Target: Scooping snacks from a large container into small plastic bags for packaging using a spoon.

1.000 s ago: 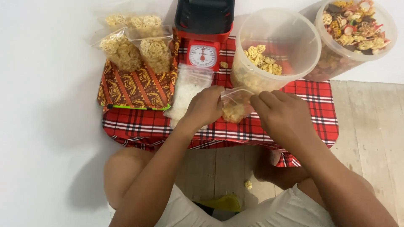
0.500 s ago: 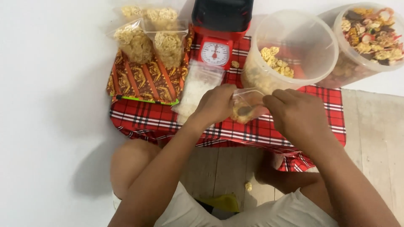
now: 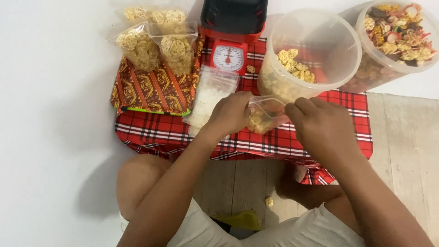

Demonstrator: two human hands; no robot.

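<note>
Bag: a small clear plastic bag point(image 3: 264, 116) with yellow crackers in its bottom hangs between my two hands, just above the red checked cloth point(image 3: 151, 132).
Left hand: my left hand point(image 3: 231, 112) is curled shut, pinching the bag's left top edge.
Right hand: my right hand point(image 3: 320, 126) is closed, fingertips gripping the right top edge.
Farther: a clear tub point(image 3: 315, 32) of the same crackers sits just behind the bag.
Far left: a red kitchen scale point(image 3: 228, 57), then filled bags point(image 3: 157, 48).

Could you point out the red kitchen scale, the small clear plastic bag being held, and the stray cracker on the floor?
Red kitchen scale point(image 3: 227, 58), head view, dial face.
Small clear plastic bag point(image 3: 263, 120), head view, cracker-filled lower part.
Stray yellow cracker point(image 3: 269, 201), head view, its middle.
</note>
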